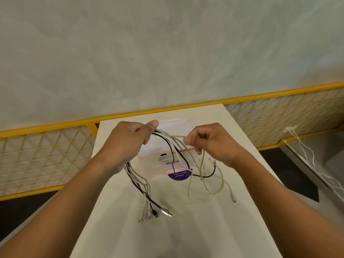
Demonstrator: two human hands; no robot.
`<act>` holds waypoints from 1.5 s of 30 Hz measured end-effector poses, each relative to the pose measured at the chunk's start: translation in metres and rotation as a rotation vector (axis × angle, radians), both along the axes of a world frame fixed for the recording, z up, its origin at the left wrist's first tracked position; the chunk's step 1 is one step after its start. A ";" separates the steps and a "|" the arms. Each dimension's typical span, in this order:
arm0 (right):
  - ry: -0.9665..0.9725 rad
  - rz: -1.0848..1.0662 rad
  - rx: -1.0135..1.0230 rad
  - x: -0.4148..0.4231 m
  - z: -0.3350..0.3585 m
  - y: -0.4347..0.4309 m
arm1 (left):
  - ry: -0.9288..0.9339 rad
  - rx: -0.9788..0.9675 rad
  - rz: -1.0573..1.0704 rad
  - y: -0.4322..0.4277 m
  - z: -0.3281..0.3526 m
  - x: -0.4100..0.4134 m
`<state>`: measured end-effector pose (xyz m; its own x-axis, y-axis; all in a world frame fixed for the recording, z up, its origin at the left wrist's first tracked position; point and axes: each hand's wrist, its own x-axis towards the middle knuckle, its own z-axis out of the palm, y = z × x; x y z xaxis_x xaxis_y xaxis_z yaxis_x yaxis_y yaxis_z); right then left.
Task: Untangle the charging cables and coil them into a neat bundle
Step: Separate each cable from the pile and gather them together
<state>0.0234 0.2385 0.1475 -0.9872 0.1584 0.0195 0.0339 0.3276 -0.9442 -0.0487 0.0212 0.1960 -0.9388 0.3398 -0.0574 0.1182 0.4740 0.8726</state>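
Fingers (pixel 151 125) of the left hand (pixel 128 138) are curled round a gathered bunch of cables (pixel 136 181), with the thumb pressed on top of the strands where they leave the fist. Left of that hand, beyond the table's edge, stands a yellow mesh fence (pixel 46 151). Below the fist the bunch hangs in an arc of black, white and cream strands. It comes down to the table (pixel 186 229), where the plugs (pixel 154 213) lie close together near the middle.

From the thumb side the strands fan out to the right. One cream cable (pixel 175 135) runs nearly straight between the two hands. Under it, on the far part of the table, lies a white sheet (pixel 176 125). Nearer lies what looks like a clear wrapper with a purple sticker (pixel 179 176) whose print reads upside down. A black cable (pixel 208 176) drops across the sheet, crosses the sticker and curls up to a free end beneath the right wrist.

The right hand (pixel 212 140) is level with the left and apart from it. Its thumb and fingertips (pixel 188 140) pinch the cream cable, and the other fingers are curled in. Pale loops hang from this hand onto the table, and a white cable (pixel 233 198) trails to a plug end on the table's right part. Far right, past the table, white leads (pixel 314 164) run down from a socket (pixel 290 129) at the fence.
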 end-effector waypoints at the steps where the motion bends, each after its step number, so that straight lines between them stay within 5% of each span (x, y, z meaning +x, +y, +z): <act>1: -0.009 -0.007 -0.024 0.001 0.000 0.005 | 0.018 -0.003 0.003 -0.001 -0.002 -0.003; 27: -0.433 -0.171 -0.007 0.005 -0.096 0.072 | 0.078 0.063 0.043 -0.012 -0.010 -0.017; 45: -0.617 -0.305 0.256 0.010 -0.122 0.093 | 0.066 0.064 0.038 -0.027 -0.007 -0.027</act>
<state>0.0337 0.3319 0.0258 -0.7429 0.4933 -0.4524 0.6599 0.4264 -0.6187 -0.0754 -0.0062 0.1888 -0.9522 0.3044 0.0260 0.1596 0.4232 0.8919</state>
